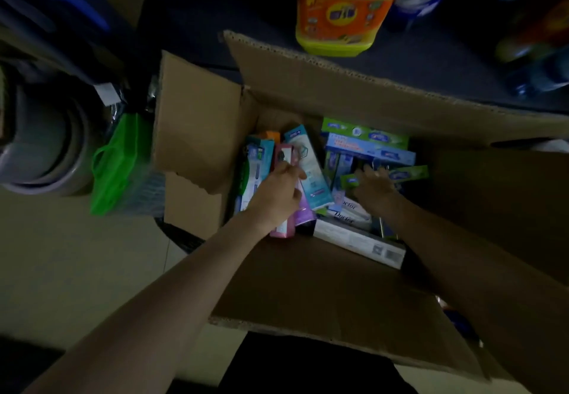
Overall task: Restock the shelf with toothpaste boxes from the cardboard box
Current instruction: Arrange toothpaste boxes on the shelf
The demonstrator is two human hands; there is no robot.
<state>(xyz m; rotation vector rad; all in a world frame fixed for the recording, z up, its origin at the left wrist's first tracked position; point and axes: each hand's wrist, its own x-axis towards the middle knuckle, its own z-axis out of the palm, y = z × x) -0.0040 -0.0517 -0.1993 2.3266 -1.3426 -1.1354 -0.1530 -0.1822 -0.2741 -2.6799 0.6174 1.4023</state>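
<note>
Looking down through the head camera, I see both of my arms reaching into the open cardboard box (pixel 308 92), its flaps folded outward on all four sides. My left hand (pixel 277 196) is curled around a pink toothpaste box (pixel 284 155) that stands among other upright cartons at the left end of the cardboard box, fingers wrapped over its upper part. Just beside it on the right leans a teal toothpaste box (pixel 309 166), and a purple one (pixel 303 213) shows under my wrist. My right hand (pixel 374 186) lies over the jumble at the right end, fingers spread and fairly straight, touching a small green toothpaste box (pixel 408 173); I cannot tell whether it actually grips anything. Nearer me lie white cartons (pixel 358 241) flat on the pile. Beyond the far flap, a yellow detergent jug (pixel 338 18) stands on the dark shelf (pixel 431 64). A green bag (pixel 118 162) sits left of the cardboard box.
</note>
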